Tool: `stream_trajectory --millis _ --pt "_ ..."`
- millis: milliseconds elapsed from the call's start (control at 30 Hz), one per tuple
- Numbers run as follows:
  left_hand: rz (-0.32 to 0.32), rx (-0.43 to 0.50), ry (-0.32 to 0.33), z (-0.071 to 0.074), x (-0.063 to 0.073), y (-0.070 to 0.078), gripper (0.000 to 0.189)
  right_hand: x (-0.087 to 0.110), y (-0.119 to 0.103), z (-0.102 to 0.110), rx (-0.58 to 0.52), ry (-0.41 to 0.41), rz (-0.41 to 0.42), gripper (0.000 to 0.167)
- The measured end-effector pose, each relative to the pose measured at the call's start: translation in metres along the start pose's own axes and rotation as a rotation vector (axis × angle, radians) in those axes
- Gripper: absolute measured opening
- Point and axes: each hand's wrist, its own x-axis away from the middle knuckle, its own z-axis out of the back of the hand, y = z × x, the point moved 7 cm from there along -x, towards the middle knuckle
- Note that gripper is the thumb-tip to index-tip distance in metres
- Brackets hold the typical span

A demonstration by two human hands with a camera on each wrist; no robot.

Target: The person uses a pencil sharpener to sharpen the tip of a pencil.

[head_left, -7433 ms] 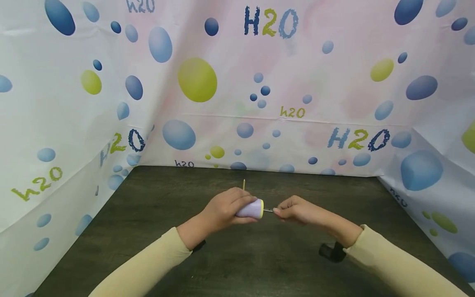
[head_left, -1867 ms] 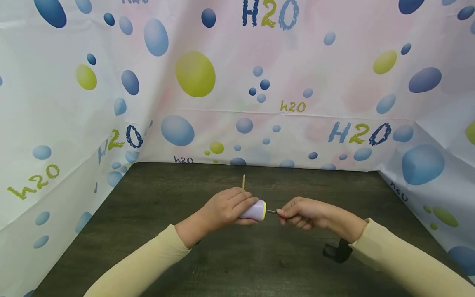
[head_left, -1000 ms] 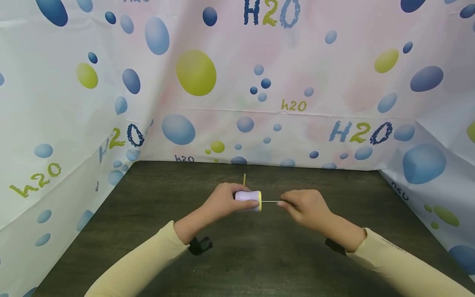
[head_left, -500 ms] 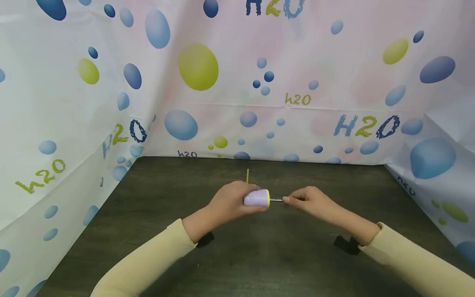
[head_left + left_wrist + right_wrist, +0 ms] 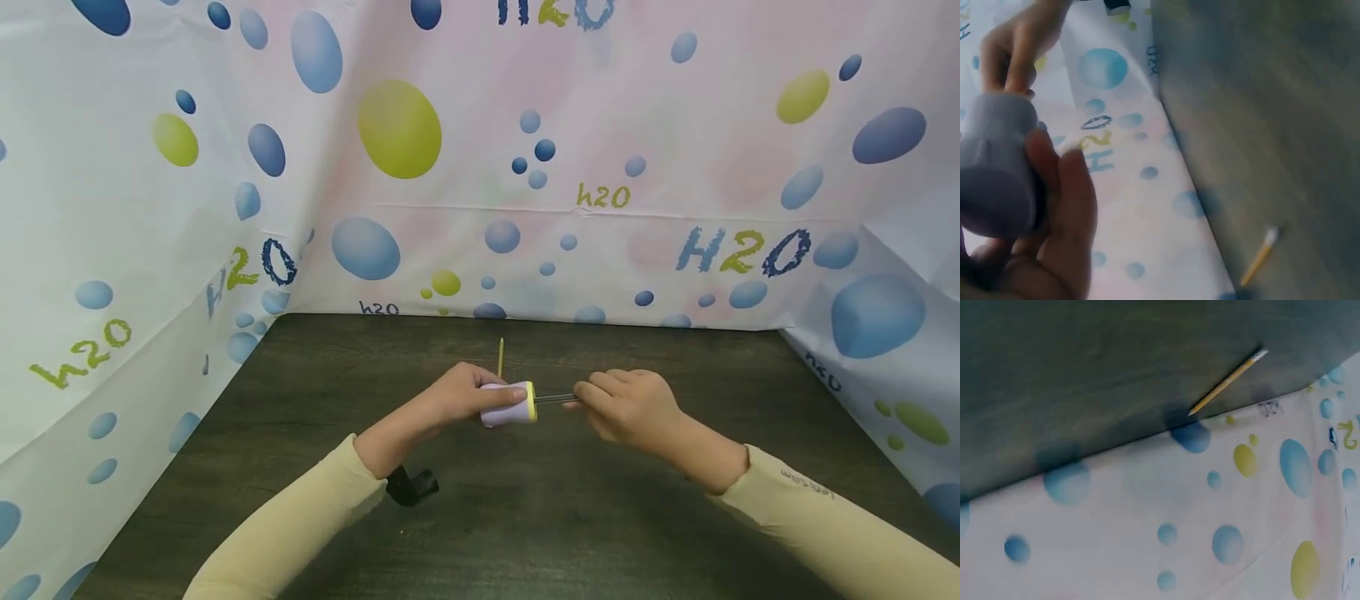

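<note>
My left hand grips a lavender, waisted cylinder with a yellow rim at its right end, the thumb lying along its side. Thin metal rods stick out of that yellow end. My right hand pinches their far end between thumb and curled fingers. Seen from the left wrist, the cylinder looks grey-lavender and flares toward the camera, with the right hand beyond it. The right wrist view shows neither hand.
A yellow pencil lies on the dark wooden table just behind the left hand; the right wrist view shows the whole pencil. White cloth walls with blue and green dots enclose the table's back and sides.
Both hands have rolled over in the last half second: the left thumb now lies across the cylinder, and the right knuckles face up. Earlier frames show similar back-and-forth turning. The pencil stays put.
</note>
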Motion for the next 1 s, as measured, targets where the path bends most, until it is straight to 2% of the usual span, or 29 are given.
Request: stream_trajectory --millis 67,133,200,267,300,400,467,500,533,567,600,633,667,767,833,900,933,1000 --pt "-0.072 -0.095 0.082 0.002 0.002 0.005 0.038 0.000 0.005 -0.009 -0.144 -0.134 -0.154 0.050" --pt "-0.205 -0.249 0.169 0.003 0.007 0.013 0.038 0.007 0.014 -0.022 -0.378 -0.333 -0.391 0.047" --pt "-0.391 -0.432 0.244 -0.001 0.013 0.023 0.040 0.019 0.020 -0.035 -0.644 -0.522 -0.652 0.043" --pt "-0.624 -0.647 0.330 -0.008 0.022 0.032 0.043 0.032 0.021 -0.045 -0.899 -0.688 -0.888 0.038" --pt "-0.740 -0.744 0.381 -0.011 0.028 0.035 0.045 0.038 0.021 -0.048 -1.008 -0.757 -0.976 0.036" --pt "-1.017 -0.941 0.523 -0.021 0.043 0.041 0.054 0.051 0.015 -0.053 -1.303 -0.925 -1.136 0.039" --pt "-1.110 -0.997 0.562 -0.024 0.049 0.042 0.056 0.057 0.011 -0.053 -1.415 -1.005 -1.200 0.038" --pt "-1.117 -1.000 0.561 -0.024 0.050 0.042 0.056 0.058 0.011 -0.054 -1.433 -1.020 -1.205 0.037" --pt "-1.097 -0.997 0.548 -0.025 0.049 0.042 0.056 0.058 0.010 -0.054 -1.425 -1.016 -1.193 0.038" --pt "-1.047 -0.975 0.516 -0.024 0.046 0.041 0.055 0.057 0.011 -0.054 -1.388 -0.988 -1.152 0.038" --pt "-0.967 -0.928 0.465 -0.022 0.040 0.039 0.052 0.054 0.013 -0.053 -1.313 -0.941 -1.096 0.036" --pt "-0.856 -0.850 0.401 -0.020 0.034 0.035 0.049 0.051 0.016 -0.051 -1.210 -0.880 -1.028 0.037" --pt "-0.732 -0.752 0.341 -0.016 0.027 0.030 0.046 0.045 0.018 -0.048 -1.072 -0.803 -0.928 0.038" --pt "-0.351 -0.392 0.210 -0.005 0.011 0.010 0.040 0.022 0.017 -0.031 -0.539 -0.523 -0.487 0.045" --pt "-0.177 -0.178 0.152 0.000 0.006 0.000 0.040 0.010 0.010 -0.017 -0.216 -0.309 -0.228 0.045" --pt "-0.072 -0.035 0.084 0.002 0.003 -0.007 0.043 0.005 0.000 -0.006 0.021 -0.103 -0.012 0.043" --pt "-0.038 0.014 0.046 0.001 0.003 -0.009 0.044 0.003 -0.003 -0.003 0.075 -0.029 0.063 0.039" --pt "0.007 0.074 -0.014 0.000 0.004 -0.010 0.046 0.001 -0.008 0.001 0.134 0.079 0.154 0.035"
